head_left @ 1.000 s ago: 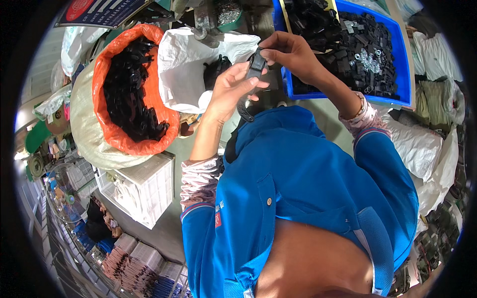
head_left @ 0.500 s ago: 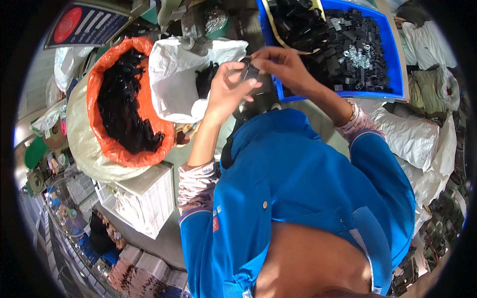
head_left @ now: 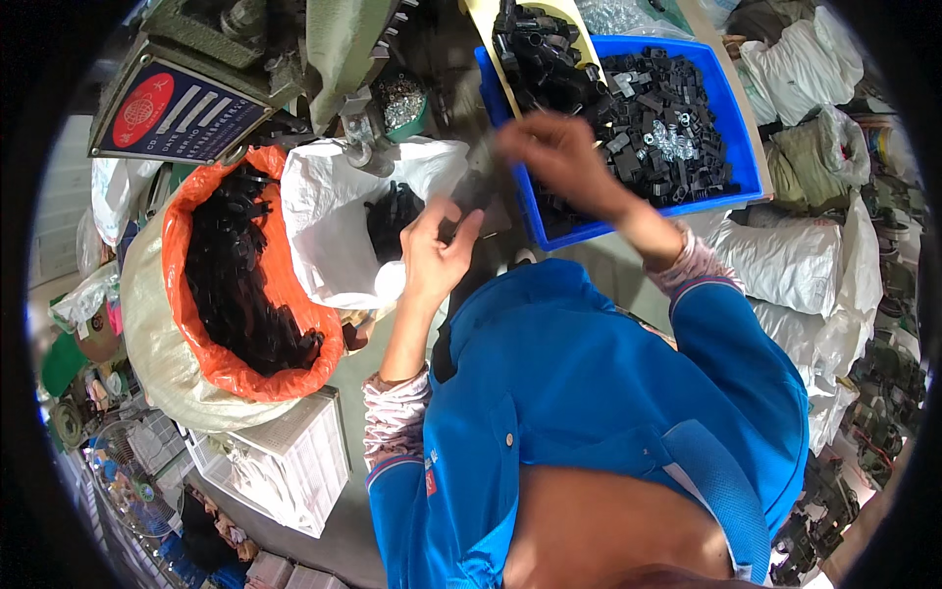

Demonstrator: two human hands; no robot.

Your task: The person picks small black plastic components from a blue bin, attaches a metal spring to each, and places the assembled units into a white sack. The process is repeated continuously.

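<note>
My left hand (head_left: pixel 432 255) is closed with thumb and fingers curled round a small black plastic part (head_left: pixel 448 230), mostly hidden by the fingers. It hovers beside the white sack (head_left: pixel 329 211), which has black parts (head_left: pixel 394 218) inside. My right hand (head_left: pixel 559 165), smeared by motion, is over the left edge of the blue bin (head_left: pixel 643 208); whether its fingers grip anything does not show. Small black plastic pieces (head_left: pixel 659 98) fill the bin, with shiny metal bits (head_left: pixel 672 137) on top. A cream tray (head_left: pixel 587 44) of black tubular parts (head_left: pixel 540 54) rests over the bin's far left.
Left of the white sack stands an orange-lined sack (head_left: pixel 299 265) of black parts. A green machine (head_left: pixel 348 49) with a dark plate (head_left: pixel 182 113) rises at the back left. A green bowl (head_left: pixel 404 106) holds metal bits. White sacks (head_left: pixel 785 260) are stacked at right.
My hands have moved apart: the left dropped lower, the right shifted over the blue bin's edge. The whole view has also shifted, showing more of the machine at the back left.
</note>
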